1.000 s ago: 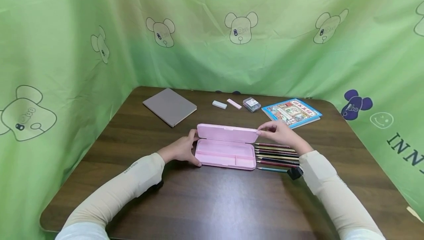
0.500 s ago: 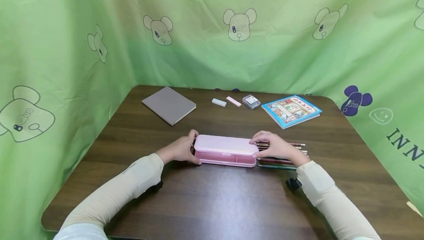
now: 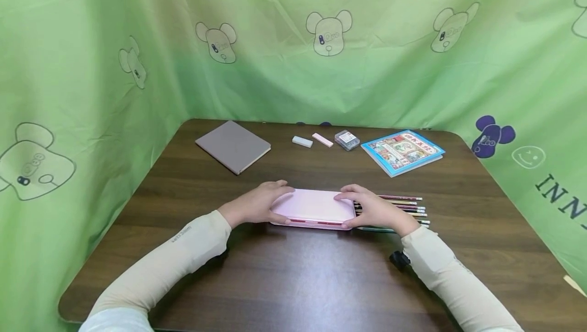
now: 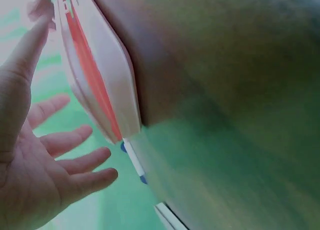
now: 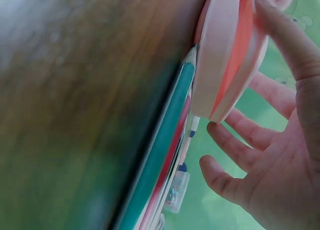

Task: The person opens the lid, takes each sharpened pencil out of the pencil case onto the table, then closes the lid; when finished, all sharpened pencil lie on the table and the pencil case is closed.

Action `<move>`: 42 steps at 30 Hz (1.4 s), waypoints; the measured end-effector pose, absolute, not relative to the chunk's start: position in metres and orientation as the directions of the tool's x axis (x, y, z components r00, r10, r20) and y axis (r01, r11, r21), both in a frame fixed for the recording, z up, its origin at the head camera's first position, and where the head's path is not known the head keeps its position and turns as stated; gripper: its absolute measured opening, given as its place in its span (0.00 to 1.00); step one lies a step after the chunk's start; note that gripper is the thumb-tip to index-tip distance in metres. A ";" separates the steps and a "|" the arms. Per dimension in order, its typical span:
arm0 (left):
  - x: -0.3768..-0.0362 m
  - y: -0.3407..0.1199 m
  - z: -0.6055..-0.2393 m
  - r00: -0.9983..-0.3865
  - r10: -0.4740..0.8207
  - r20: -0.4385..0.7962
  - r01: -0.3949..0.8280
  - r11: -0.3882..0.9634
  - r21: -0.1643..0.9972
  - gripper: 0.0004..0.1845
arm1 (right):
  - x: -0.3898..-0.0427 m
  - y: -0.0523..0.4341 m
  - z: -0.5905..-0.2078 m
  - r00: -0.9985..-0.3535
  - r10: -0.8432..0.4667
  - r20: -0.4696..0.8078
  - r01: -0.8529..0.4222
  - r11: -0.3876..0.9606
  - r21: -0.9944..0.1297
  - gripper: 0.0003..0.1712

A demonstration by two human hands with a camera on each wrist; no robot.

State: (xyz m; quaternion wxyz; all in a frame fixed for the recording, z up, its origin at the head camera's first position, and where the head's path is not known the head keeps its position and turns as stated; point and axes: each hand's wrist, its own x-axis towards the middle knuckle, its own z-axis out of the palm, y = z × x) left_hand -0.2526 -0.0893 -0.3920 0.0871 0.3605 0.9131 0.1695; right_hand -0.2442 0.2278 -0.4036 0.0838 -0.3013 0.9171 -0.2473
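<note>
A pink pencil case (image 3: 318, 205) lies on the table with its lid lowered; a narrow reddish gap still shows along the front in both wrist views. My left hand (image 3: 256, 203) is at its left end, thumb along the lid's front edge and the other fingers spread out behind. At the right end, my right hand (image 3: 377, 212) touches the lid with its thumb at the front and its fingers extended over the top. Several pencils (image 3: 415, 208) lie side by side just right of the case, partly hidden by this hand; a teal pencil (image 5: 167, 140) is the nearest.
On the brown table (image 3: 293, 276), a grey notebook (image 3: 234, 146) lies at the back left. A white eraser (image 3: 302, 141), a pink strip-like piece (image 3: 322, 140), a small clear box (image 3: 347, 140) and a blue-bordered book (image 3: 403, 152) lie along the back. A green curtain (image 3: 275, 82) hangs behind.
The pencil case's lid has swung down from upright to nearly closed. My right hand came forward and down with it; my left hand moved from the case's left side onto the lid.
</note>
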 end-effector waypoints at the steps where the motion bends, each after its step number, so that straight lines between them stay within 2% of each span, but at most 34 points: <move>1: -0.253 -0.088 -0.391 -0.718 0.695 -0.038 0.642 0.681 0.352 0.40 | -0.244 0.226 -0.403 -0.803 -0.595 -0.007 -0.515 0.701 -0.494 0.38; 8: -0.251 -0.083 -0.393 -0.676 0.737 -0.027 0.709 0.659 0.251 0.31 | -0.241 0.221 -0.399 -0.797 -0.603 -0.035 -0.525 0.720 -0.454 0.39; 18: -0.246 -0.082 -0.393 -0.712 0.699 -0.064 0.653 0.694 0.305 0.31 | -0.237 0.219 -0.395 -0.797 -0.601 -0.059 -0.520 0.732 -0.441 0.37; 42: -0.238 -0.084 -0.398 -0.703 0.711 0.015 0.686 0.671 0.281 0.30 | -0.231 0.215 -0.393 -0.787 -0.615 -0.044 -0.547 0.729 -0.412 0.36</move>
